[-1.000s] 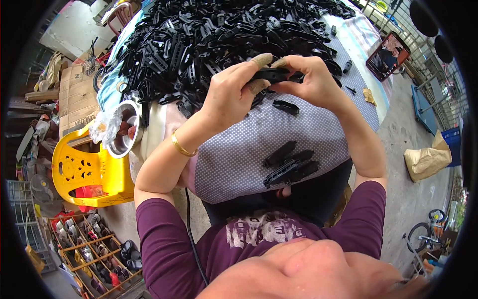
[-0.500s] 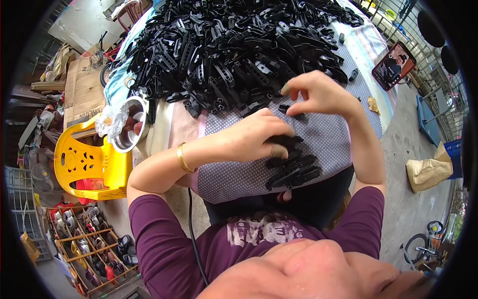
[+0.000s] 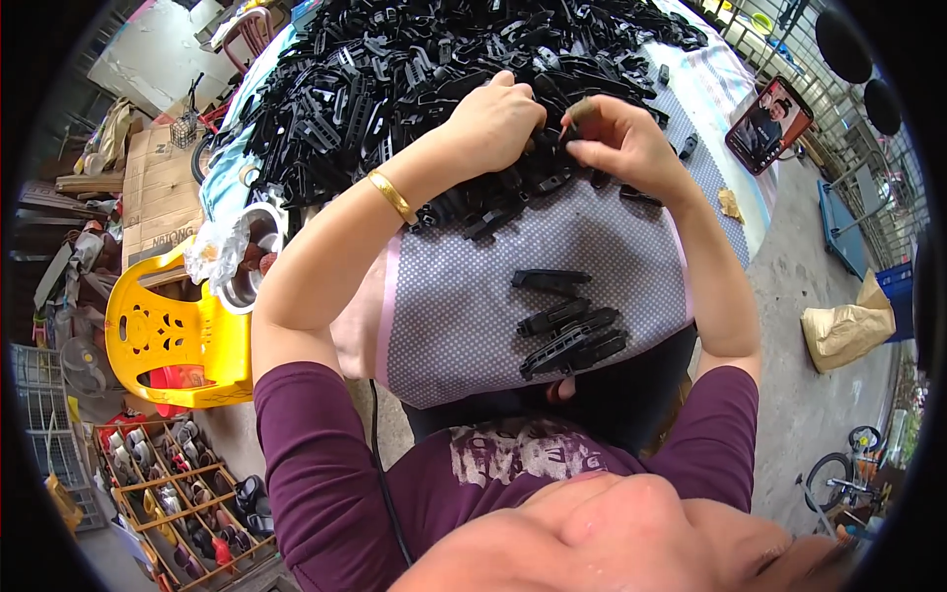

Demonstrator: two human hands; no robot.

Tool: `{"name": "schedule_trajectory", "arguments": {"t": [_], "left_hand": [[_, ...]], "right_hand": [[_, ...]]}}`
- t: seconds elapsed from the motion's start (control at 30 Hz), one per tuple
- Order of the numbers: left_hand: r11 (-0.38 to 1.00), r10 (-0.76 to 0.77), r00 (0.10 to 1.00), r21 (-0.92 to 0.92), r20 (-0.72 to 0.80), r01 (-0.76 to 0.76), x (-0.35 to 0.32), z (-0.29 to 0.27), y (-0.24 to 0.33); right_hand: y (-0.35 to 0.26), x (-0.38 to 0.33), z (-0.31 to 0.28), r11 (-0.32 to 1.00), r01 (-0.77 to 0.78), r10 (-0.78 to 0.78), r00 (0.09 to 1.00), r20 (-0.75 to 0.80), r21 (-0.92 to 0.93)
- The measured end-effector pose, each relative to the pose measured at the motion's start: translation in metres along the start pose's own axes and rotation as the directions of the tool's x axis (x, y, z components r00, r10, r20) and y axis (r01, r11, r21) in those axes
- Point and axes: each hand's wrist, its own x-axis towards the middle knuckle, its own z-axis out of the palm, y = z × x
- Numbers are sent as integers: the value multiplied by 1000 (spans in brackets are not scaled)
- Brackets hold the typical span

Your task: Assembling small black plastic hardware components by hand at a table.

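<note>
I see bare concrete floor [image 3: 789, 326] in daylight. Yellow plastic chair [image 3: 168, 340] at left, cardboard boxes [image 3: 158, 197] behind it, a shoe rack [image 3: 168, 483] below. Tan sack [image 3: 848, 331] and metal fence [image 3: 868, 148] at right.

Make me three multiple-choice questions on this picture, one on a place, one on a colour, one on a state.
1. Where is the yellow plastic chair?
A. to the person's left
B. to the person's right
C. on the table

2. What colour are the plastic parts heaped on the table?
A. white
B. black
C. red

3. How is the left hand placed?
A. resting on the lap
B. raised clear of the table
C. down on the heap of parts

Answers: 1 A, the chair stands at the picture's left edge. 2 B, the whole heap is black. 3 C, its fingers are on the heap beside the right hand.
</note>
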Motion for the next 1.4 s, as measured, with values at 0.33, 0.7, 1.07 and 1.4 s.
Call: {"name": "schedule_trajectory", "arguments": {"t": [0.33,0.7,1.07,1.4], "left_hand": [[820,-259,917,-571,-305,41,-39,0,19],[-301,-262,954,-952,144,61,-54,14,16],[510,-272,923,-854,-273,-102,-60,8,23],[588,-198,919,-791,-342,-168,-63,3,27]], "right_hand": [[-1,-3,10,980,199,-192,955,-227,8],[-1,0,24,792,363,-453,889,-74,-492],[-14,-5,31,925,230,-261,963,-67,-302],[-20,-9,27,938,227,-238,971,-14,-261]]}}
